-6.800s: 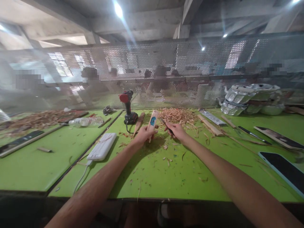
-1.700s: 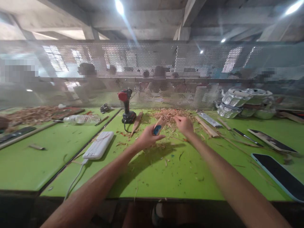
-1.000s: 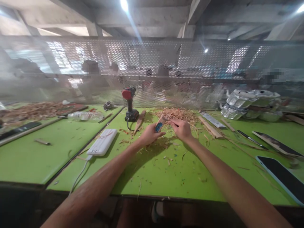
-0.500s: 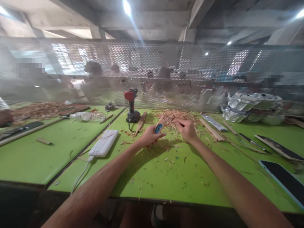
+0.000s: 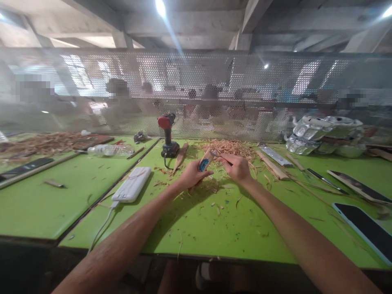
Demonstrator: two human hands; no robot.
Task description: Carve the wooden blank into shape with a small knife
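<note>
Left hand (image 5: 192, 174) clamped on a wooden piece (image 5: 206, 158), slim tool (image 5: 218, 155) at its right.
The wooden piece slants from near left to far right, blue patch (image 5: 203, 165) uppermost; at its far end, just right, the right hand (image 5: 239, 167), fingers closed round the slim tool, aims it leftward (whether the tip touches, I cannot tell).

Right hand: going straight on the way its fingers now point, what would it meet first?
Probably the wooden piece in the left hand: the slim tool in the right hand points toward the piece's upper end. Depth is unclear, so contact can't be confirmed.
</note>
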